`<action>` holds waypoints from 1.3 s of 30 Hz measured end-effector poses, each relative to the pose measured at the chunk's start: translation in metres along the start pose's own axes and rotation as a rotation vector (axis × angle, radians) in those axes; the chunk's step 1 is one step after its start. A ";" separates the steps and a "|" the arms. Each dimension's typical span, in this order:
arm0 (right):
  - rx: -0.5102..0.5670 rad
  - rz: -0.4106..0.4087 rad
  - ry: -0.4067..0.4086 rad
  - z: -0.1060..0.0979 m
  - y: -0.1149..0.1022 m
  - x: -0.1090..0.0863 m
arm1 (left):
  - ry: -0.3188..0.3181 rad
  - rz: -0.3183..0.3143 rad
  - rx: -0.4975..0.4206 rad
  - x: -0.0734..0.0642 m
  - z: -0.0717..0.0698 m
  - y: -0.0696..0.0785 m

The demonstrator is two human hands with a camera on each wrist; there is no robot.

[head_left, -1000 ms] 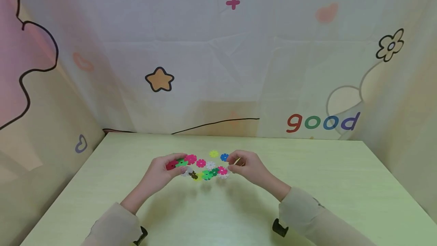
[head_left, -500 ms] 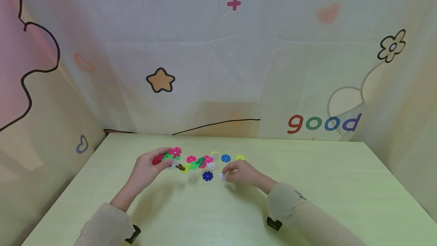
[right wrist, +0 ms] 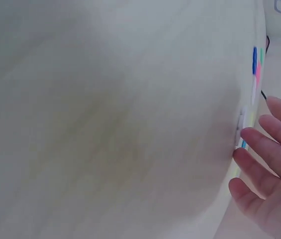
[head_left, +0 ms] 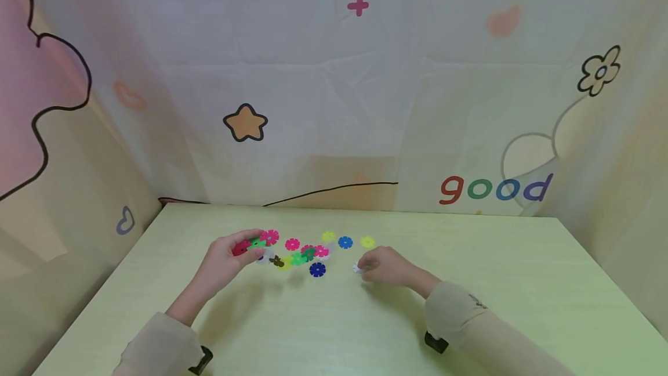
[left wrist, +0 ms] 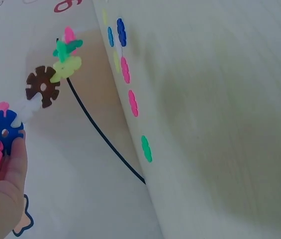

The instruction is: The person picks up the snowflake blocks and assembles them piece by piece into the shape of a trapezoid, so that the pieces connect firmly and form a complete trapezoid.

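Note:
My left hand (head_left: 221, 261) grips one end of a chain of joined plastic snowflake discs (head_left: 298, 259), held above the table. Red, green and pink discs show at its fingers. A brown disc (left wrist: 43, 87), a yellow one (left wrist: 66, 68) and a green one (left wrist: 61, 51) follow along the chain in the left wrist view. My right hand (head_left: 388, 266) is low over the table, its fingertips at a loose white snowflake disc (head_left: 357, 268). In the right wrist view, my right hand (right wrist: 279, 159) has its fingers apart and slightly bent, with the white disc (right wrist: 239, 127) beside the fingertips.
Loose snowflake discs lie on the light wooden table (head_left: 313, 329): a dark blue one (head_left: 317, 270), a lighter blue one (head_left: 345, 242), a yellow one (head_left: 367, 241) and a pink one (head_left: 292, 244). A printed cloth (head_left: 334, 103) hangs behind the table.
My left hand has moved left with the chain, away from my right hand. My right hand went down to the table, then moved right, and the white disc slid right with it.

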State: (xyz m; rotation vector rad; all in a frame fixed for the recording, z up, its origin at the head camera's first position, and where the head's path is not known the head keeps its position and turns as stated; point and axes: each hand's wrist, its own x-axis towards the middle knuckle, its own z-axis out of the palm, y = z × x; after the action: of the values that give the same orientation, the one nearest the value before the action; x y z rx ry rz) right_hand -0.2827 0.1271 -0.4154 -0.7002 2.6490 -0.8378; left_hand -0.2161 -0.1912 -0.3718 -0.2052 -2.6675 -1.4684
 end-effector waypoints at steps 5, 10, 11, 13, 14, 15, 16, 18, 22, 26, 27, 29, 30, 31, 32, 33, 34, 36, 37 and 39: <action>-0.024 -0.003 0.026 -0.010 0.007 -0.004 | -0.103 0.019 -0.040 -0.004 0.002 0.003; -0.017 0.012 0.062 -0.011 0.013 -0.001 | -0.215 0.036 -0.042 -0.006 0.008 0.008; -0.017 0.013 0.069 -0.010 0.014 -0.001 | -0.237 0.045 -0.038 -0.006 0.009 0.009; -0.019 0.026 0.075 -0.009 0.016 0.002 | -0.276 0.069 -0.020 -0.006 0.011 0.011; -0.020 0.030 0.076 -0.009 0.017 0.003 | -0.291 0.077 -0.011 -0.007 0.013 0.012; -0.024 0.035 0.075 -0.008 0.018 0.003 | -0.303 0.087 -0.005 -0.007 0.014 0.013; -0.024 0.042 0.073 -0.008 0.019 0.004 | -0.316 0.096 -0.001 -0.008 0.015 0.014; -0.034 0.048 0.069 -0.007 0.020 0.005 | -0.333 0.106 0.005 -0.008 0.017 0.016; -0.047 0.066 0.063 -0.007 0.021 0.006 | -0.358 0.128 -0.002 -0.008 0.022 0.017; -0.042 0.096 0.063 -0.006 0.020 0.008 | -0.374 0.134 -0.004 -0.008 0.026 0.017; -0.037 0.105 0.064 -0.005 0.020 0.008 | -0.379 0.132 -0.009 -0.008 0.027 0.017; -0.023 0.120 0.065 -0.005 0.019 0.007 | -0.389 0.121 -0.014 -0.008 0.029 0.016; -0.016 0.122 0.065 -0.005 0.019 0.007 | -0.393 0.118 -0.017 -0.008 0.030 0.016; -0.005 0.128 0.065 -0.005 0.019 0.006 | -0.397 0.115 -0.022 -0.008 0.031 0.016; 0.006 0.132 0.066 -0.005 0.020 0.006 | -0.401 0.113 -0.027 -0.008 0.032 0.016; 0.015 0.132 0.069 -0.005 0.020 0.005 | -0.405 0.113 -0.033 -0.008 0.033 0.016; 0.022 0.129 0.072 -0.005 0.020 0.005 | -0.407 0.118 -0.034 -0.008 0.034 0.016; 0.042 0.123 0.077 -0.005 0.022 0.004 | -0.411 0.126 -0.047 -0.008 0.037 0.017; 0.056 0.117 0.081 -0.006 0.022 0.003 | -0.411 0.130 -0.055 -0.008 0.038 0.017; 0.088 0.103 0.090 -0.007 0.021 0.001 | -0.407 0.139 -0.060 -0.008 0.041 0.017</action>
State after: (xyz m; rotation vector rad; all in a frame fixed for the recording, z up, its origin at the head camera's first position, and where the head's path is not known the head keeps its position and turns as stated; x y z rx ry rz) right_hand -0.2937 0.1454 -0.4227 -0.5114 2.6815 -0.9710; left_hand -0.2061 -0.1478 -0.3806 -0.7542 -2.8333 -1.6101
